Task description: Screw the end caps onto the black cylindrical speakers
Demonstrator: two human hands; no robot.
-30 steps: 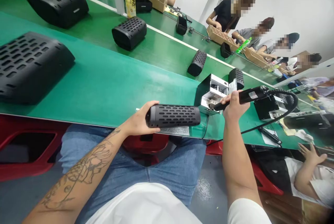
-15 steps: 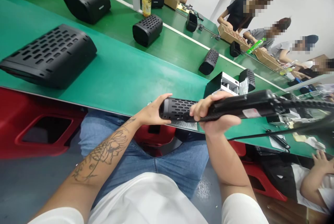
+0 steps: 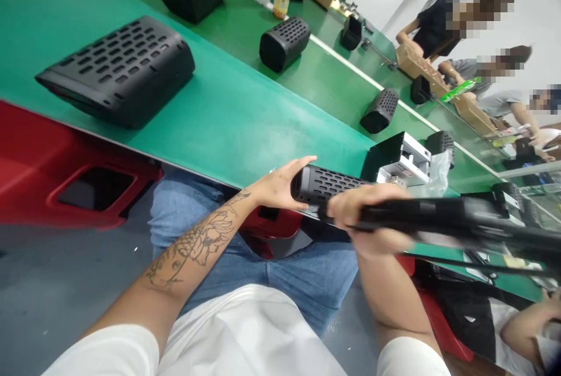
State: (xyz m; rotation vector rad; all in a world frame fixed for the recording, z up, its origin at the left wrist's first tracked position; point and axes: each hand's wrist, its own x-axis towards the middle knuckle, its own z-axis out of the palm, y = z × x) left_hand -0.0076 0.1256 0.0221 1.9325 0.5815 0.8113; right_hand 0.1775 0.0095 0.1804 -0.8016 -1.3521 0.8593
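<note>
My left hand (image 3: 276, 188) grips the near left end of a black perforated speaker housing (image 3: 331, 182), thumb and fingers on either side of it. The housing lies at the table's front edge. Wrapped round a black electric screwdriver (image 3: 442, 215) is my right hand (image 3: 372, 218), blurred by motion. The screwdriver lies roughly level, its cord running off to the right. Its front end is close to the housing's lower edge; I cannot tell whether they touch. My right hand hides the housing's right part.
Another perforated housing (image 3: 123, 72) rests on the green table (image 3: 245, 124) to the left. More stand on the green belt (image 3: 245, 31) behind. A black and white box-like device (image 3: 401, 157) stands right of my hands. Red stools (image 3: 83, 183) are below; co-workers sit across.
The view has shifted, so the table's things appear farther right. The screwdriver has tilted and dropped a little, its front end now at the housing's lower edge. My left hand keeps its grip.
</note>
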